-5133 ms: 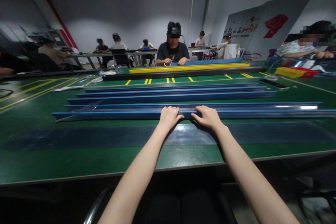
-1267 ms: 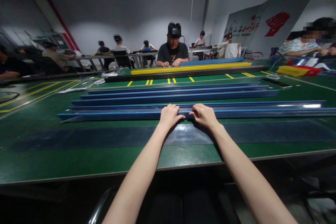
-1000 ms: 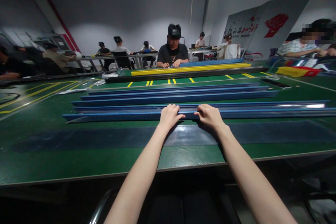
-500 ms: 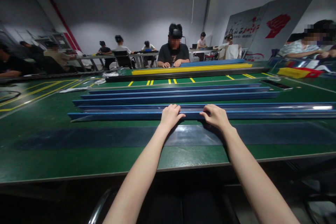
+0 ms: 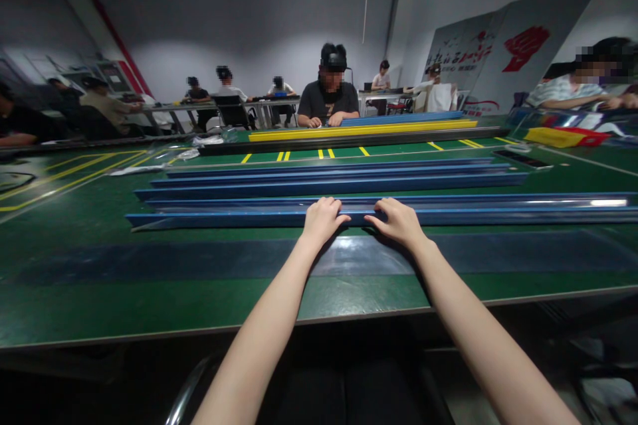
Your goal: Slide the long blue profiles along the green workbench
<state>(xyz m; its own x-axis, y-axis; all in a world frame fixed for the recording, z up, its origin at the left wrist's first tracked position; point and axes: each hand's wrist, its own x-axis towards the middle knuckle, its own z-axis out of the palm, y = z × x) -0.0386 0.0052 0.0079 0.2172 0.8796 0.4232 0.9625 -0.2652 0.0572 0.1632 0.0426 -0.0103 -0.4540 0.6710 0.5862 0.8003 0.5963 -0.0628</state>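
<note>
A long blue channel strip [image 5: 239,218] lies across the green table in front of me, with shiny clear film along its inside. My left hand [image 5: 323,218] grips its near edge, thumb on the near side and fingers curled over into the channel. Close by on the right, my right hand [image 5: 397,220] holds the same edge in a like way; its fingertips are partly hidden. Nearer to me a long, flat sheet of clear plastic film [image 5: 349,255] lies on the table under my wrists.
Behind the strip lie more blue strips [image 5: 329,184], then a black strip [image 5: 379,140] and a yellow strip [image 5: 363,130]. A phone [image 5: 521,159] and a yellow-and-red tray [image 5: 563,137] are at the right. Across the table sits a co-worker [image 5: 329,99]. The table's front edge [image 5: 359,319] runs below my forearms.
My right hand has slid left along the strip's edge, closer to my left hand. The left hand and the strips have stayed about where they were.
</note>
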